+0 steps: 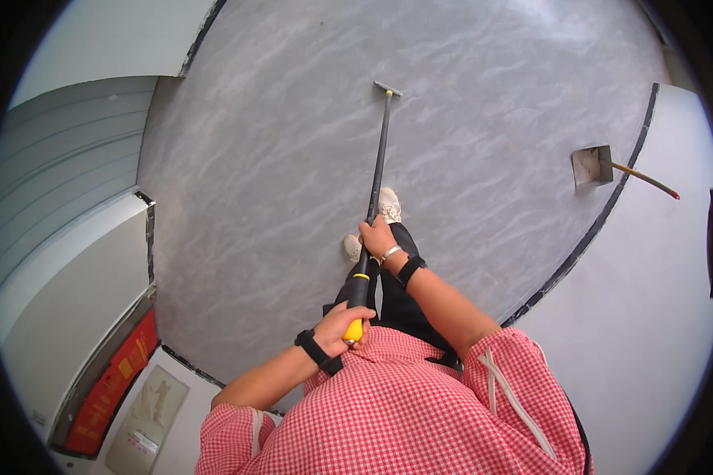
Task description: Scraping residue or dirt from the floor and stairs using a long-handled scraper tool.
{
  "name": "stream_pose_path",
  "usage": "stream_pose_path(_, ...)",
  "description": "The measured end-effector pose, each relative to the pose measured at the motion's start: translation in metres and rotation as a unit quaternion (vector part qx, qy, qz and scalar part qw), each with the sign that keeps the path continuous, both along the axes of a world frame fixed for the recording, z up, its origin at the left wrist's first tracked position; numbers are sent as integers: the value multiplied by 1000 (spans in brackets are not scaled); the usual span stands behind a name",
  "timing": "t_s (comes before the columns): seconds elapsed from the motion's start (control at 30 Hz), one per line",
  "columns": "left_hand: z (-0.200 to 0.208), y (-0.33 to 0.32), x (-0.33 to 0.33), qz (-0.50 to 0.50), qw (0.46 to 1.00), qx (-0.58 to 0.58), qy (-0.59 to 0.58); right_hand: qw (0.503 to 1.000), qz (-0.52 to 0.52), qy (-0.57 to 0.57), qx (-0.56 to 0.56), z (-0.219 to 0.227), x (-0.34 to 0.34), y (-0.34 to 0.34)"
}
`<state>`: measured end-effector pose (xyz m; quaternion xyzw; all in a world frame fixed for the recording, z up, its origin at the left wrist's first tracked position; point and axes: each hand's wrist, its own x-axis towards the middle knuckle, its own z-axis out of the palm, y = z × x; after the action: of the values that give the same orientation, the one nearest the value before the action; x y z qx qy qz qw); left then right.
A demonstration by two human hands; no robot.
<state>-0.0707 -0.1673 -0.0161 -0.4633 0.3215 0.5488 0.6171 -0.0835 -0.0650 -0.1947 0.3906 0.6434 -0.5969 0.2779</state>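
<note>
from afar i see grey floor [269,142] spreading wide around the long-handled tool [375,186], its flat head [387,89] well apart from the right wall's [650,253] dark edging [600,219]. i count one tool, one dustpan [592,167] just beside this edging, two shoes [389,206]; the left hand [337,326] is closed around the yellow handle end [352,330], the right hand [379,236] around the dark shaft [383,142].

Long-handled tool [381,150], black shaft, yellow collar and end cap; held slanted, narrow greyish head [388,88] pointed towards twelve o'clock, capped end towards six.
</note>
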Motion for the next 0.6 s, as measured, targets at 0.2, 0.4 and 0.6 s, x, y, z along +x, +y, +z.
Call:
stream_pose_path(0.2,-19,15,-10,19,999,-13,36,999,32,5,30,0,-32,21)
stream_pose_path(0.4,3,-6,0,-28,1000,-8,-7,1000,-24,-12,2,4,9,-9)
stream_pose_path(0.6,-27,19,-7,-23,999,16,29,999,-3,10,40,-19,-14,25)
